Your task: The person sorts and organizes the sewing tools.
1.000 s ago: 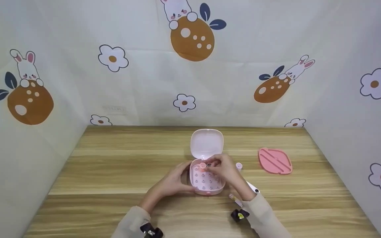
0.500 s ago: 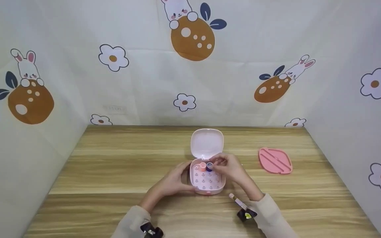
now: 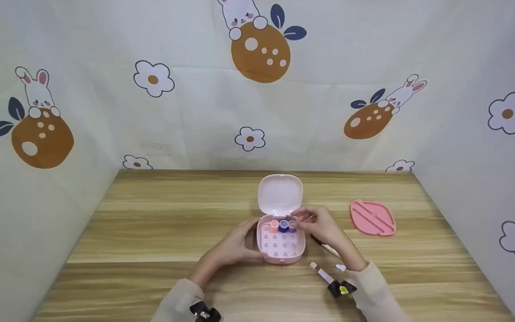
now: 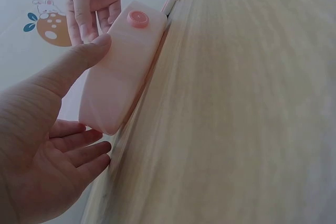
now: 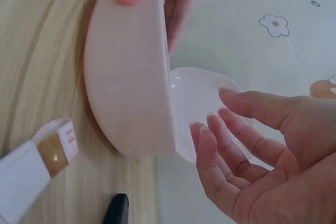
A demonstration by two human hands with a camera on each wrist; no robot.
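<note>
Beside the right hand point(image 3: 323, 226), its fingers parted, the left hand point(image 3: 236, 246) clamps a rounded pale-pink plastic box point(image 4: 122, 69), presumably steadying it.

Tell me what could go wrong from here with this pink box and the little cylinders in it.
The right hand is right beside the purple cylinder, so a careless move might knock it out of line.

The open lid is close behind those fingers; a bump could swing it.

The white stick lies near the right sleeve, which might brush it aside.
</note>
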